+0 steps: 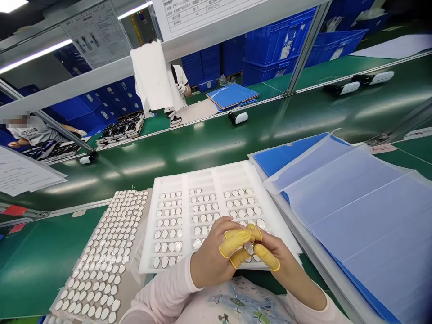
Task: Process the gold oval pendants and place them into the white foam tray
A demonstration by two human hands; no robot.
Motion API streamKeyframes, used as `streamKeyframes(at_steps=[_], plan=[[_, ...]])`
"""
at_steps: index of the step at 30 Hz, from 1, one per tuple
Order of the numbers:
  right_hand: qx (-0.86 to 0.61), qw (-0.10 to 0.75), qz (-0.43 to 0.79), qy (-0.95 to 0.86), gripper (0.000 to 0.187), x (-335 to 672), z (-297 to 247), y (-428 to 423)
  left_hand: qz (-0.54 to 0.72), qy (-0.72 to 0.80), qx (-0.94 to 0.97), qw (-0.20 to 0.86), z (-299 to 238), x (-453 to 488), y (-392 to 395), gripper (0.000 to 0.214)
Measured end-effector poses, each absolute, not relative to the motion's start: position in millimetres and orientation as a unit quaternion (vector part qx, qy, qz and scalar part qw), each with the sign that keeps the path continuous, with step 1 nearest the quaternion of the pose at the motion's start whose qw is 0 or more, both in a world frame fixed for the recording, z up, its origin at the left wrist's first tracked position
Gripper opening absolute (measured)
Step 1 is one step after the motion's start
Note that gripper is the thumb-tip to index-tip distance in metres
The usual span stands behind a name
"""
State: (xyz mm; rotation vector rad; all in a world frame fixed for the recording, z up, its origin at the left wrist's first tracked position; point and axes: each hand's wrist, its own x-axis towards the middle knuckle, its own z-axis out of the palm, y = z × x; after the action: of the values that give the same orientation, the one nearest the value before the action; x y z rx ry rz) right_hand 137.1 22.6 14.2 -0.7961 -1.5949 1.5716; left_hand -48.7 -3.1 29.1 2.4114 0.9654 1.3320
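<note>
A shiny round metal disc [249, 248] is pinched above a white foam tray [175, 182] by the yellow-capped fingertips [240, 239] of the left hand [211, 256] and right hand [281, 261]; the disc's face is mostly hidden by the fingers.

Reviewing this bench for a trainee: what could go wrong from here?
The silver disc pinched between the left hand and right hand, both in yellow finger cots, could slip and knock discs out of slots in the white foam tray. The left sleeve sits close to the packed discs beside the tray and might brush them.
</note>
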Motion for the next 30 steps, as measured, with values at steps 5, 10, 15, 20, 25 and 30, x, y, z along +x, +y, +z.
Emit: streamKeyframes(at_steps=[5, 10, 15, 20, 25, 30], plan=[[-0.280, 0.371, 0.660, -0.591, 0.030, 139, 8, 21, 0.458, 0.277, 0.841, 0.078, 20, -48, -2, 0.054], [-0.314, 0.385, 0.540, -0.679, 0.021, 146, 5, 16, 0.420, 0.464, 0.727, 0.281, 22, -46, -7, 0.028], [-0.340, 0.354, 0.477, -0.729, 0.030, 151, 4, 11, 0.370, 0.438, 0.539, 0.617, 31, -49, -2, 0.049], [-0.351, 0.320, 0.454, -0.754, 0.032, 151, 3, 7, 0.364, 0.448, 0.514, 0.635, 36, -47, 3, 0.041], [-0.343, 0.293, 0.447, -0.772, 0.033, 155, 14, 11, 0.362, 0.447, 0.538, 0.616, 39, -48, 3, 0.028], [-0.314, 0.329, 0.439, -0.775, 0.024, 159, 16, 17, 0.378, 0.404, 0.540, 0.634, 31, -51, 0, 0.024]])
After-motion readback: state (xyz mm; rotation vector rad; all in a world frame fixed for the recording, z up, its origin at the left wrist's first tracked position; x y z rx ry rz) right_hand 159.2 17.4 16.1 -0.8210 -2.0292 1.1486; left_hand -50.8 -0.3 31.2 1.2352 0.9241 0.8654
